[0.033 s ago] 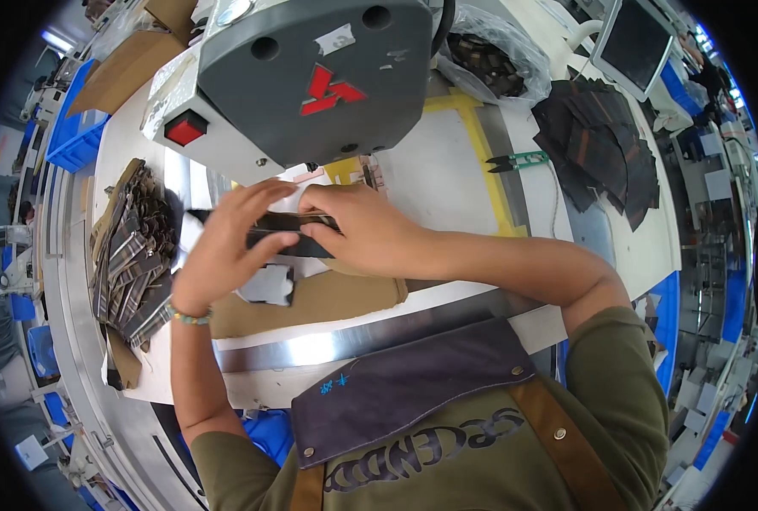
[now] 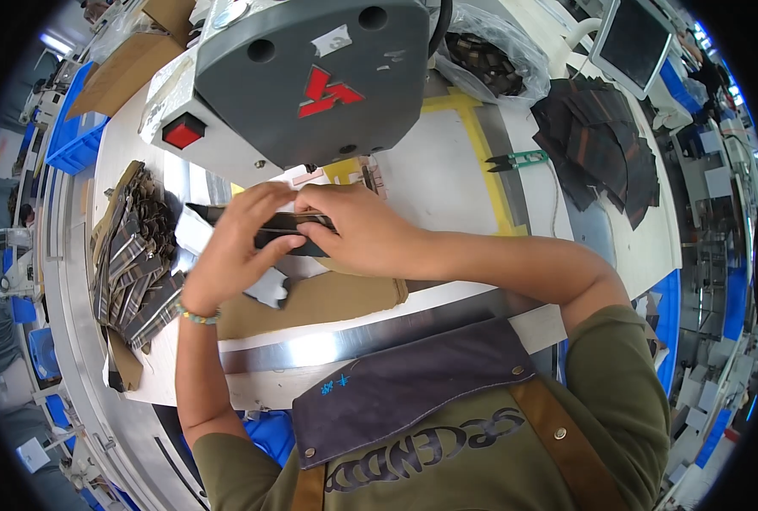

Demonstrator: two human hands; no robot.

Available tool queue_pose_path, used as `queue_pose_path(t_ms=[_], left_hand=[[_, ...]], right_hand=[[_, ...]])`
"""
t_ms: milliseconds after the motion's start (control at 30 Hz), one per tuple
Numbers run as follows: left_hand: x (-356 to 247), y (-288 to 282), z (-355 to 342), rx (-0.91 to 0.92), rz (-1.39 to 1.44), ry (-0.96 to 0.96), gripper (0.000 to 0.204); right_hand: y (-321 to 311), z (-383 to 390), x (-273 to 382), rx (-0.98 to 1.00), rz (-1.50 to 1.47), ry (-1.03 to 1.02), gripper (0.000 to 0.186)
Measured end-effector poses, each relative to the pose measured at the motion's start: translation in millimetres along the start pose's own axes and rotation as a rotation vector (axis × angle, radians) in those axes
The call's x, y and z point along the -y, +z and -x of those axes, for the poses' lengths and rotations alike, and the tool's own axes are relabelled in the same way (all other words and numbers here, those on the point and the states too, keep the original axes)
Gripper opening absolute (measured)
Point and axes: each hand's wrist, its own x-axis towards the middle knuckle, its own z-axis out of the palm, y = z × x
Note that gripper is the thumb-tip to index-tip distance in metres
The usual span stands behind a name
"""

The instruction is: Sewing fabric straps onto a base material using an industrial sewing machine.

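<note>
Both hands meet on a narrow dark fabric strip (image 2: 287,223) on the white table (image 2: 430,183), just in front of a large grey sewing machine head (image 2: 311,77). My left hand (image 2: 232,255), with a beaded bracelet at the wrist, pinches the strip's left part. From the right, my right hand (image 2: 357,234) presses fingers onto the strip's upper edge. A tan fabric piece (image 2: 328,300) lies flat under and in front of the hands. The middle of the strip is hidden by my fingers.
A heap of plaid fabric pieces (image 2: 132,255) lies at the left. Dark cut pieces (image 2: 605,145) are stacked at the right, green-handled thread snips (image 2: 515,159) near them. A plastic bag of pieces (image 2: 481,55), a monitor (image 2: 634,38), a cardboard box (image 2: 127,64) and a blue bin (image 2: 72,132) stand behind.
</note>
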Motion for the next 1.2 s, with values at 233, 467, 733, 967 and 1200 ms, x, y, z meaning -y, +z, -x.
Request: queue_pose_path(t_ms=[233,467,733,967,1200], left_hand=[[21,27,4,0.078,0.166,-0.225,0.028],[30,18,-12,0.108,-0.08,-0.272,0.015],[32,53,-36,-0.032,0.001,-0.495,0.017],[40,54,-28,-0.151,0.21,-0.548,0.02],[45,43,-29,-0.062,0.23,-0.605,0.02]], right_hand=[[-33,17,-7,-0.086,0.124,-0.177,0.012],[-93,58,-58,-0.114,0.49,-0.261,0.025],[-90,42,-79,0.024,0.81,-0.412,0.067],[-106,42,-94,-0.23,0.875,-0.306,0.052],[-114,40,-93,-0.395,0.542,-0.281,0.017]])
